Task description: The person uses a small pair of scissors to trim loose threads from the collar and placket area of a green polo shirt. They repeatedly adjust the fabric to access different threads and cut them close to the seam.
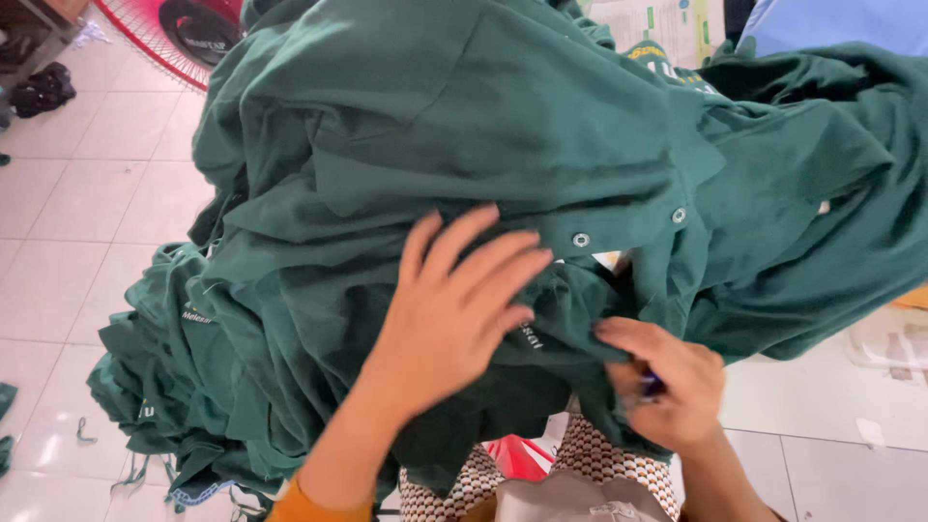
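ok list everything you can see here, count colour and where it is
shirts: a heap, count cannot be told, dark green, filling the middle and spilling down at left
buttons: two, pale, on a placket at centre right
fan: one, red grille with dark hub, on the floor top left
floor tiles: many, white, left side and lower right
dark bundle: one, black, on the floor at far left
blue cloth: one, light blue, top right corner
patterned cloth: brown and white, on the person's lap, bottom centre
left hand: one, flat on the green heap, fingers spread
right hand: one, pinching green fabric, a small blue thing in its fingers
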